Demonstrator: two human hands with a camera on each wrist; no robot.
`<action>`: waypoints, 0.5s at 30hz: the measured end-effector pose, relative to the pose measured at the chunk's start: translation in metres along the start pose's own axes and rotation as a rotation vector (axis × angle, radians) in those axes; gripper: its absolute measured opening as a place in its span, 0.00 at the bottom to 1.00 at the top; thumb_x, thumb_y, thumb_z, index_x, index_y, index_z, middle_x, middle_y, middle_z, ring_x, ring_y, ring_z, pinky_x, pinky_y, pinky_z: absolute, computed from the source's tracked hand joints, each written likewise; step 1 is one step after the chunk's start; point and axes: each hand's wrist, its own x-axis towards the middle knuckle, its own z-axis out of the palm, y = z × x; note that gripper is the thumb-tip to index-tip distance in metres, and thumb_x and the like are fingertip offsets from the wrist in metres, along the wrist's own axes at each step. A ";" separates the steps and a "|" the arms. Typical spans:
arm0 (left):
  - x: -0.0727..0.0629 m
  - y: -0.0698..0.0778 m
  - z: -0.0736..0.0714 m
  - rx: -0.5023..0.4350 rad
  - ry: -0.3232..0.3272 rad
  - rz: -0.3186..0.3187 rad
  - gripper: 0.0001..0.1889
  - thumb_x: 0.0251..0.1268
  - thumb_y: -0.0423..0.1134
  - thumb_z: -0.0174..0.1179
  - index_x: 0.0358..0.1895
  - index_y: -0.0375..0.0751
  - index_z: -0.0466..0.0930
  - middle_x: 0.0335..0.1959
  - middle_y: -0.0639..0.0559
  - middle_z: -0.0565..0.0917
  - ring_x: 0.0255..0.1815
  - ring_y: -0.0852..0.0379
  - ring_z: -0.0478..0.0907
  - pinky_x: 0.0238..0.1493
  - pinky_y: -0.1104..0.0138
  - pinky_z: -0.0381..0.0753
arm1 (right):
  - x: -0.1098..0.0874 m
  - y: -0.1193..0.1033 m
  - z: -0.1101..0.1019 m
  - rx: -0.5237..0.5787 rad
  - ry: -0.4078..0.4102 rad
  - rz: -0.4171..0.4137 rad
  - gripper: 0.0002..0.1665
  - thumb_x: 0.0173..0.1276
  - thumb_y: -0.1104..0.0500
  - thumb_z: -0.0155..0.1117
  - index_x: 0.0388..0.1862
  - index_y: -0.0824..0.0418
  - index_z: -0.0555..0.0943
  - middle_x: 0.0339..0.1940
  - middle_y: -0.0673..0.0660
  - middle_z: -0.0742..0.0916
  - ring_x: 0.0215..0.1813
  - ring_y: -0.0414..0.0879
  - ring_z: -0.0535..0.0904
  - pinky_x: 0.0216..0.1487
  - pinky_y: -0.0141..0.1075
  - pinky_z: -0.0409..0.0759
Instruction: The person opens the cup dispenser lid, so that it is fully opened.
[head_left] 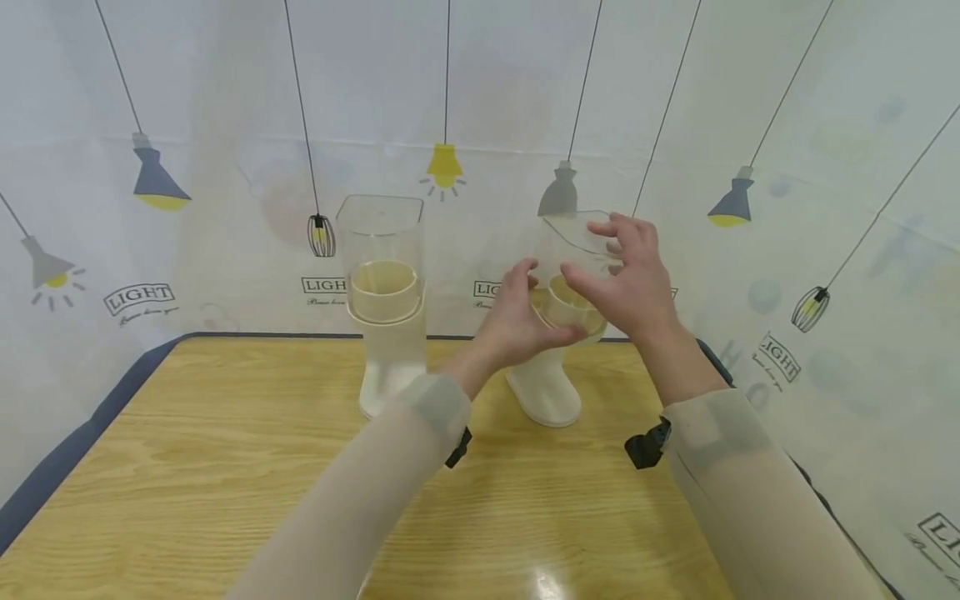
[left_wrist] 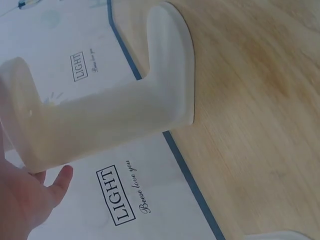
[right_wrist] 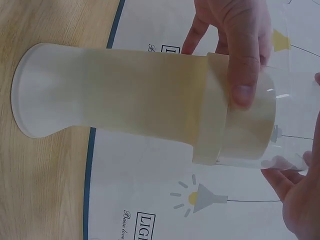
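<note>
Nearest, sleeves: 2 pale sleeves (head_left: 333, 508).
Table (head_left: 187, 467): 1, with wood stretching left and in front of the boots.
Left hand (head_left: 512, 323): gripping the right boot (head_left: 545, 390) at its collar (right_wrist: 211, 110).
Right hand (head_left: 633, 283): curled around that boot's clear top (head_left: 561, 237); each fingertip's contact is hard to confirm.
Boots: 2, upright, a gap between; the left boot (head_left: 396, 358) is untouched, both near the back edge.
Backdrop (head_left: 495, 75): 7 printed lamps in head view.

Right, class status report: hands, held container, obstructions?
Left fingers grip white, boot-shaped plastic container. Right fingers curve around its clear plastic top. Nothing visibly blocking; matching white plastic container stands left.
</note>
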 end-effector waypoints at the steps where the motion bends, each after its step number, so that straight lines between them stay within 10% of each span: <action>1: -0.001 0.001 0.002 0.010 0.015 0.000 0.65 0.46 0.64 0.83 0.84 0.56 0.47 0.77 0.49 0.65 0.75 0.50 0.69 0.72 0.53 0.80 | -0.001 0.001 -0.001 0.021 0.000 0.000 0.39 0.66 0.45 0.76 0.73 0.53 0.76 0.82 0.57 0.66 0.77 0.60 0.75 0.73 0.57 0.80; 15: -0.015 0.004 0.020 0.103 0.154 0.019 0.67 0.44 0.67 0.82 0.83 0.51 0.49 0.75 0.48 0.66 0.74 0.52 0.69 0.71 0.57 0.79 | -0.007 0.006 -0.002 0.124 0.027 -0.015 0.39 0.65 0.51 0.78 0.71 0.62 0.74 0.83 0.57 0.67 0.77 0.62 0.75 0.75 0.60 0.77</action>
